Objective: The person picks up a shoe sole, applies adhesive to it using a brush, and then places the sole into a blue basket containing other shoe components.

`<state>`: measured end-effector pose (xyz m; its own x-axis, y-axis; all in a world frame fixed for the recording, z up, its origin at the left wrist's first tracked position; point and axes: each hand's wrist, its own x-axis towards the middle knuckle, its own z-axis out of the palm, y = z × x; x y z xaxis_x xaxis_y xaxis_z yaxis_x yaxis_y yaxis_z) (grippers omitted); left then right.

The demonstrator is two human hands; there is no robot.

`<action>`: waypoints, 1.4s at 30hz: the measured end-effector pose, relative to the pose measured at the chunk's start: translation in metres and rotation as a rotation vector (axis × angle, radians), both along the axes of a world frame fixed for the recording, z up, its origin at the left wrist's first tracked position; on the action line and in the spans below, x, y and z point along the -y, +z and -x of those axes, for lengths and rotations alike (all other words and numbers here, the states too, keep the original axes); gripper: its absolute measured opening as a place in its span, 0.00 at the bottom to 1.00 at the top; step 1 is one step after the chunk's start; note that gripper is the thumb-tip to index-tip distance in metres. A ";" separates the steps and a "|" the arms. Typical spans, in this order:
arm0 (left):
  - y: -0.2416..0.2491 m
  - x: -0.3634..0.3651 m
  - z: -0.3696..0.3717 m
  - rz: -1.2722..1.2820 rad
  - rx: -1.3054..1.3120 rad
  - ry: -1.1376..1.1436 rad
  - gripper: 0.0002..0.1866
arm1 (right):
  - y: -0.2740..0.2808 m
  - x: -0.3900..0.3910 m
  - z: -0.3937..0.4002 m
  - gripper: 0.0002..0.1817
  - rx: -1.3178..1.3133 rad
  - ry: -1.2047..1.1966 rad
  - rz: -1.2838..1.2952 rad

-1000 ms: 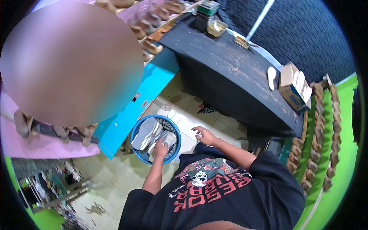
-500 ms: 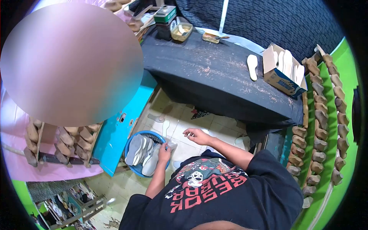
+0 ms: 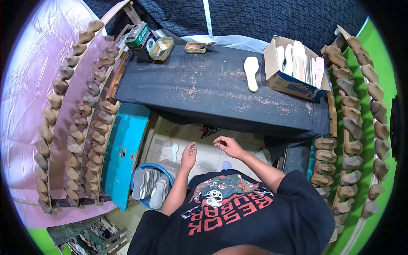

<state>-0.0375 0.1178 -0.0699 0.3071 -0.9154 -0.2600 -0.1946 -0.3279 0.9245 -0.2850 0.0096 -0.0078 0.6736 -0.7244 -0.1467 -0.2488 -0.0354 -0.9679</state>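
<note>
Blue basket (image 3: 170, 174) of grey-and-white soles (image 3: 159, 192)

Left grip (image 3: 189, 156), right grip (image 3: 229, 147): fingers loosely curled, partly open. Basket with soles lies left of left grip, nearer body. Beyond right grip, rightward: carton (image 3: 292, 86) on bench (image 3: 204, 91), packed with pale upright inserts (image 3: 298, 58).

The left fingers (image 3: 193, 148) have moved away from the blue basket (image 3: 151, 165).

One table (image 3: 148, 85) is carrying one cardboard box (image 3: 295, 87), one loose white insole (image 3: 251, 72), one can (image 3: 141, 41), one larger tub (image 3: 169, 49) and one smaller tray (image 3: 194, 51), where one brush (image 3: 209, 44) is resting. Three rows of lasts (image 3: 75, 147) are running left of the table, three right of it. Front-left of the table, one blue basket (image 3: 163, 168) is holding several soles (image 3: 159, 192), overlapping too closely for counting.
</note>
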 end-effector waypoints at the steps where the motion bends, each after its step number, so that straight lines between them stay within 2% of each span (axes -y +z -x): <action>1: 0.009 0.009 0.004 -0.005 -0.001 0.001 0.20 | 0.005 0.006 0.002 0.11 0.026 -0.032 -0.021; 8: 0.059 0.057 0.000 0.033 -0.124 -0.166 0.20 | 0.039 0.035 -0.022 0.11 0.182 -0.188 -0.014; 10: 0.075 0.079 -0.004 0.056 -0.172 -0.324 0.20 | 0.046 0.039 -0.033 0.10 0.240 -0.231 -0.048; 13: 0.092 0.123 -0.006 0.120 -0.281 -0.415 0.19 | 0.060 0.054 -0.045 0.10 0.302 -0.211 -0.001; 14: 0.094 0.139 -0.007 0.110 -0.361 -0.421 0.19 | 0.058 0.061 -0.047 0.10 0.288 -0.216 0.005; 17: 0.114 0.184 -0.013 0.117 -0.386 -0.447 0.18 | 0.063 0.096 -0.052 0.10 0.143 -0.250 0.135; 20: 0.126 0.222 -0.025 0.174 -0.410 -0.418 0.14 | 0.081 0.126 -0.064 0.10 0.133 -0.414 0.139; 23: 0.114 0.256 -0.056 0.068 -0.397 -0.473 0.11 | 0.087 0.154 -0.079 0.10 0.089 -0.487 0.028; 24: 0.127 0.262 -0.058 0.100 -0.314 -0.461 0.10 | 0.094 0.160 -0.085 0.09 0.075 -0.495 0.047; 27: 0.113 0.287 -0.073 0.088 -0.296 -0.549 0.10 | 0.107 0.165 -0.104 0.09 -0.008 -0.532 0.156; 29: 0.103 0.301 -0.069 0.079 -0.350 -0.562 0.10 | 0.093 0.161 -0.115 0.09 0.020 -0.521 0.166; 31: 0.104 0.316 -0.062 0.114 -0.339 -0.614 0.10 | 0.103 0.157 -0.112 0.10 -0.128 -0.454 0.145; 37: 0.099 0.347 -0.010 0.156 -0.231 -0.733 0.09 | 0.094 0.180 -0.065 0.10 -0.071 -0.722 0.096; 38: 0.094 0.353 0.001 0.170 -0.229 -0.736 0.09 | 0.089 0.187 -0.052 0.11 -0.069 -0.754 0.195; 39: 0.092 0.359 0.011 0.185 -0.224 -0.741 0.09 | 0.093 0.192 -0.040 0.10 -0.147 -0.798 0.165; 41: 0.098 0.368 0.033 0.169 -0.206 -0.774 0.10 | 0.090 0.203 -0.014 0.13 -0.376 -0.840 0.490; 42: 0.098 0.373 0.046 0.178 -0.225 -0.775 0.10 | 0.088 0.206 -0.003 0.13 -0.365 -0.848 0.492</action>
<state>-0.0830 -0.2550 0.0280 -0.4703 -0.8796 -0.0713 -0.1095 -0.0220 0.9937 -0.2815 -0.1968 0.0804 -0.1090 -0.9737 0.2003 -0.6505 -0.0825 -0.7550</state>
